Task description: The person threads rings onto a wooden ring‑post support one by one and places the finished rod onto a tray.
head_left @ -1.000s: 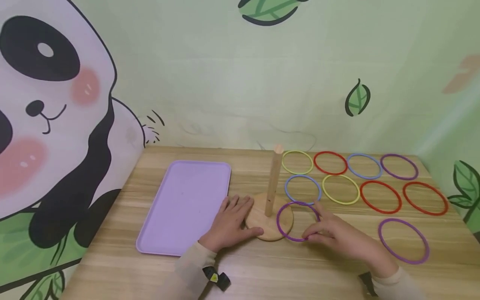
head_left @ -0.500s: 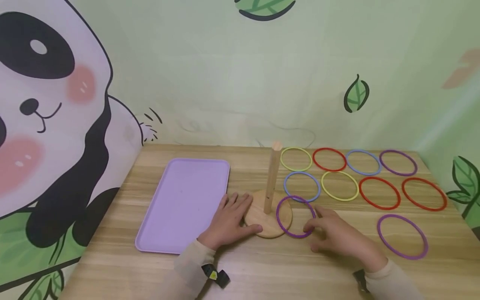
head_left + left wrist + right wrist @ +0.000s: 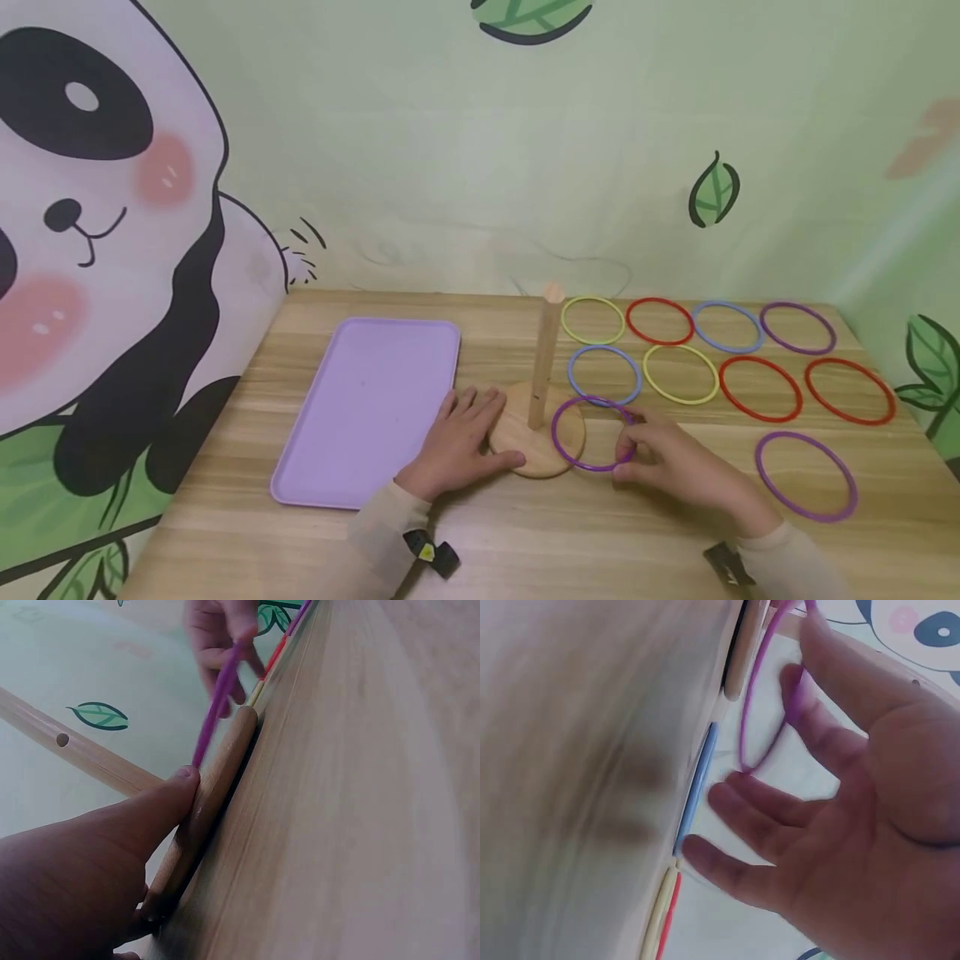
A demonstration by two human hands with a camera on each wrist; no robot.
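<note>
In the head view my right hand [image 3: 678, 458] pinches the right side of a thin purple ring [image 3: 553, 429] between thumb and index finger. The other fingers spread loosely in the right wrist view. This ring [image 3: 218, 705] stands tilted in the left wrist view, its lower end close to my left thumb. From above, it overlaps the right part of a round wooden base [image 3: 517, 442]. A wooden post [image 3: 545, 358] rises from that base. My left hand [image 3: 461, 446] rests on the base's left edge, fingers straight and thumb laid across the front.
A purple tray [image 3: 367, 408] lies left of the stand. Right of it, flat rings lie in rows: a blue ring [image 3: 572, 387], a yellow ring [image 3: 647, 387], red ring [image 3: 768, 417] and others. Another purple ring [image 3: 847, 508] lies nearer the front right.
Half a second ago my right thumb was off the purple ring; now thumb and finger pinch it again at its right side. The left hand has stayed on the base.
</note>
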